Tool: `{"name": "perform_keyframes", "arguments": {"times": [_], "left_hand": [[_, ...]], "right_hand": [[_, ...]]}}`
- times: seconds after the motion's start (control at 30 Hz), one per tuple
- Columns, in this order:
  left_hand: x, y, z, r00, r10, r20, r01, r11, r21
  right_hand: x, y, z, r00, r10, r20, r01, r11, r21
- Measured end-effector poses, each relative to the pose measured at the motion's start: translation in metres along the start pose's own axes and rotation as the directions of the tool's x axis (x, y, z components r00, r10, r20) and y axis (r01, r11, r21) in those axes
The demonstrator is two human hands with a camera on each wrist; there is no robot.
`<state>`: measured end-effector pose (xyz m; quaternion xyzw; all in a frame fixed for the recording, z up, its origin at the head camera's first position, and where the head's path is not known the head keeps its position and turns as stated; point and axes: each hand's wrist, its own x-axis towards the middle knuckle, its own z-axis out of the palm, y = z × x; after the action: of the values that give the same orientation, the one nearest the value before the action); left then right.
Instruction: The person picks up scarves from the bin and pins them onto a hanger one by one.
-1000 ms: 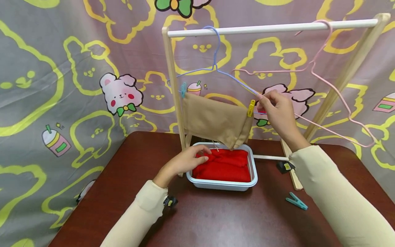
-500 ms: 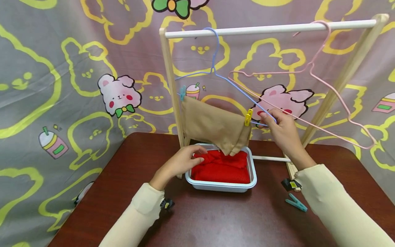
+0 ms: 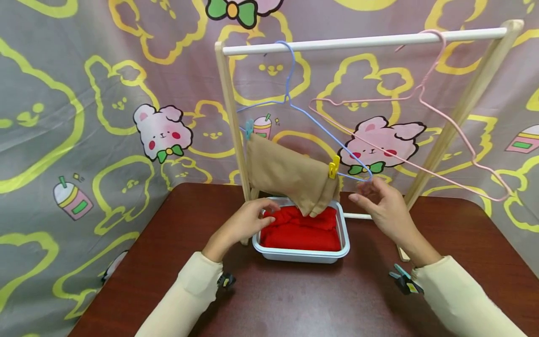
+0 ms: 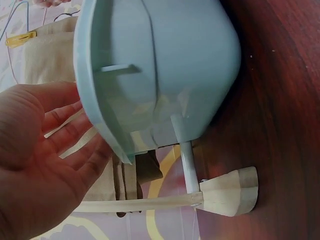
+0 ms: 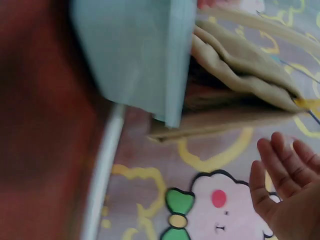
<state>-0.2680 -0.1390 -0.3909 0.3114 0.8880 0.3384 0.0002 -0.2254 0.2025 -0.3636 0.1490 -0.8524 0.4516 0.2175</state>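
So the right hand's fingers (image 3: 376, 187) are loosely bent and partly spread, with nothing in them. They're right beside the lower right corner of the blue hanger (image 3: 287, 97); can't tell if they touch it. Left hand (image 3: 244, 222) is relaxed too, thumb and fingers apart, holding nothing, up by the left rim of the light blue basin (image 3: 301, 256). Again, not sure about contact there.

The hanger hooks over the left part of the white bar (image 3: 358, 43) and tilts down to the right. A tan cloth (image 3: 286, 173) hangs off its lower wire, with a light blue clip (image 3: 250, 128) on the left and a yellow clip (image 3: 334, 168) on the right. The cloth's low corners dangle over the far part of the basin, which has folded red fabric (image 3: 301, 236) in it.

Farther right, a pink hanger (image 3: 421, 87) is on the same bar. There's also a teal clip (image 3: 397, 270) on the tabletop (image 3: 294, 299), partly hidden by the right wrist's camera.
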Motion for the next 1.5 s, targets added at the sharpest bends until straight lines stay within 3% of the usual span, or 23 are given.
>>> {"name": "perform_keyframes", "arguments": {"times": [0.3, 0.5, 0.7, 0.87, 1.03, 1.17, 1.3, 1.5], "left_hand": [[0.007, -0.005, 0.006, 0.998, 0.061, -0.027, -0.057, 0.989, 0.135], [0.012, -0.007, 0.008, 0.996, 0.090, -0.014, -0.087, 0.985, 0.149], [0.017, -0.006, 0.009, 0.997, 0.066, 0.044, -0.073, 0.983, 0.170], [0.020, -0.006, 0.013, 0.995, 0.053, 0.085, -0.073, 0.967, 0.245], [0.024, -0.007, 0.016, 0.993, 0.048, 0.111, -0.079, 0.953, 0.294], [0.028, -0.006, 0.018, 0.991, 0.040, 0.127, -0.080, 0.942, 0.326], [0.032, -0.006, 0.021, 0.991, 0.057, 0.123, -0.096, 0.934, 0.345], [0.036, -0.007, 0.024, 0.995, 0.058, 0.086, -0.083, 0.944, 0.320]], "right_hand": [[-0.044, 0.015, 0.021, 0.987, 0.083, 0.138, -0.079, 0.996, -0.040], [-0.061, 0.022, 0.029, 0.971, 0.105, 0.214, -0.101, 0.994, -0.032], [-0.067, 0.025, 0.036, 0.948, 0.154, 0.277, -0.173, 0.984, 0.047], [-0.071, 0.028, 0.043, 0.932, 0.166, 0.321, -0.207, 0.974, 0.096], [-0.074, 0.031, 0.049, 0.919, 0.216, 0.331, -0.241, 0.970, 0.035], [-0.076, 0.032, 0.054, 0.917, 0.234, 0.324, -0.237, 0.971, -0.031], [-0.078, 0.033, 0.058, 0.918, 0.232, 0.321, -0.242, 0.970, -0.007], [-0.078, 0.034, 0.061, 0.920, 0.229, 0.317, -0.243, 0.970, 0.004]]}}
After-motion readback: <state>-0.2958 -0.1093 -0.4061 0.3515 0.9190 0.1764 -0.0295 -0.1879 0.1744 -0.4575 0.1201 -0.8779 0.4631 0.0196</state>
